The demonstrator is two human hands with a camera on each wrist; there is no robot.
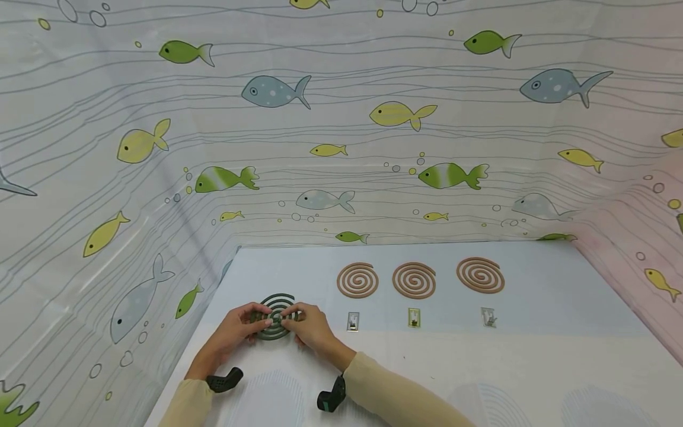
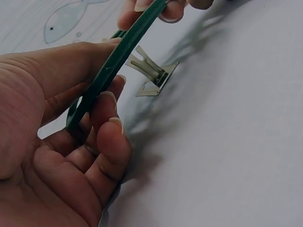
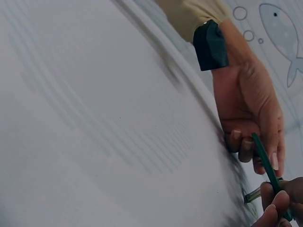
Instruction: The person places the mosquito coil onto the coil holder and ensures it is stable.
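A green mosquito coil (image 2: 118, 56) is held by both hands, its thin edge showing in the left wrist view. My left hand (image 1: 240, 325) grips its left side, thumb on top and fingers beneath. Opposite, my right hand (image 1: 313, 327) pinches the coil near its middle and right side. Below the coil, a small metal coil stand (image 2: 154, 78) rests on the white table, its prongs pointing up at the coil's underside. In the right wrist view the coil appears edge-on, with the stand partly hidden by the right fingers (image 3: 277, 208).
Three brown mosquito coils lie in a row to the right: a left one (image 1: 357, 296), a middle one (image 1: 414, 297) and a right one (image 1: 480, 291). Before them sit a left metal stand (image 1: 353, 328), a middle one (image 1: 414, 325) and a right one (image 1: 488, 317). Fish-patterned sheeting (image 1: 373, 136) surrounds the table.
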